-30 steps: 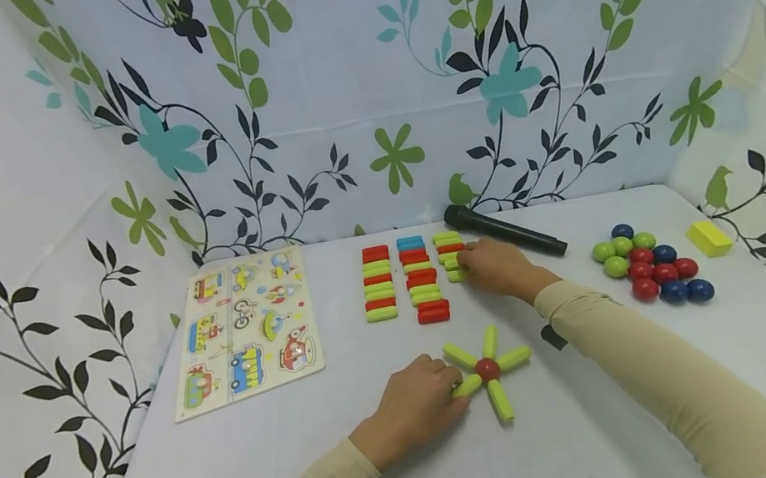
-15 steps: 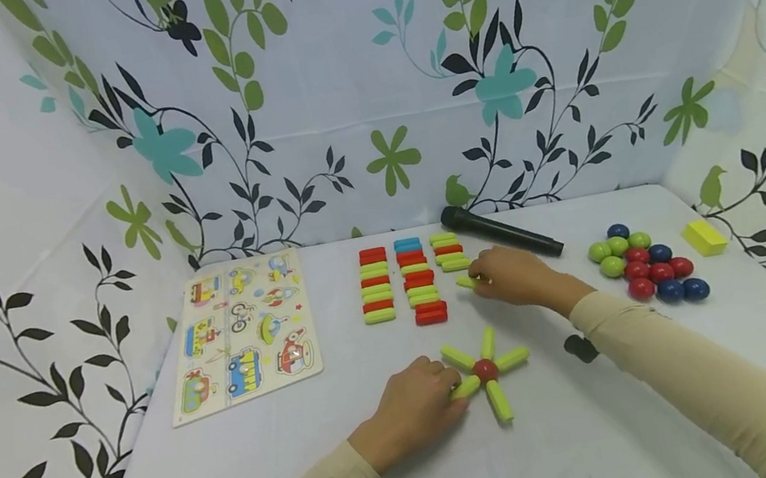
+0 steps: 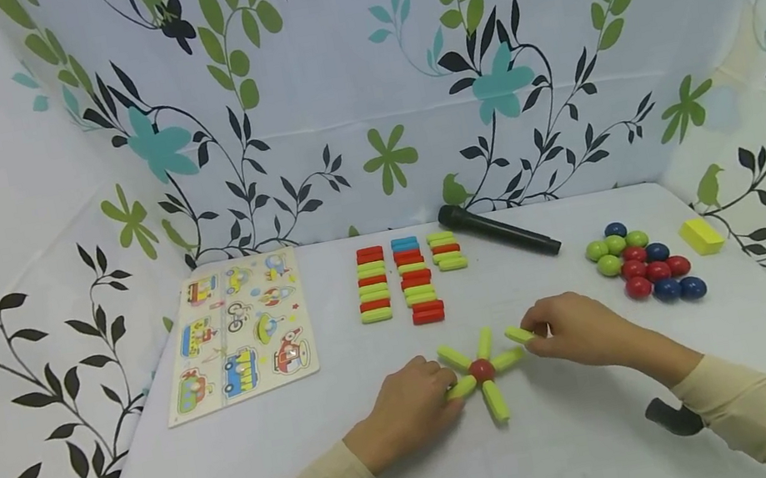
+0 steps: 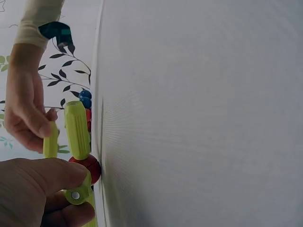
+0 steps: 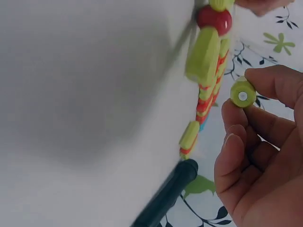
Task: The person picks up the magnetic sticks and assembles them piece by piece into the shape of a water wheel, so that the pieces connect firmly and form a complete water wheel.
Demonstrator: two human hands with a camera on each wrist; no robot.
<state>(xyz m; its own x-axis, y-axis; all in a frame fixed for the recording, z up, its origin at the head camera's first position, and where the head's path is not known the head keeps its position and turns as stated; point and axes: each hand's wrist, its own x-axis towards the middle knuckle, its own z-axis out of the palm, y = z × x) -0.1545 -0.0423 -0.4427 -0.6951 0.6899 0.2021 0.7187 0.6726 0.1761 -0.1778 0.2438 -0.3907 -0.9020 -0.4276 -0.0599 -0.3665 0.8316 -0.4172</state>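
Right hand (image 3: 573, 330) of mine pinches a green stick (image 3: 518, 334) between thumb and fingertips, holding it just off the upper right of the star (image 3: 484, 372) on the desk (image 3: 599, 439). In the right wrist view the round end of the stick faces the camera, apart from the red ball (image 3: 482, 369) at the star's middle. My left hand (image 3: 412, 412) curls its fingers round the star's left-hand spoke, steadying the lot.

As I judge it, the star is partly built: five green spokes already sit around the red ball, and the stick in my hand is not yet joined. It lies close beside the right-hand spoke, near but short of the ball. More sticks (image 3: 405, 282) lie in rows farther back, and spare balls (image 3: 643, 271) wait off to the right, well apart from my hands.
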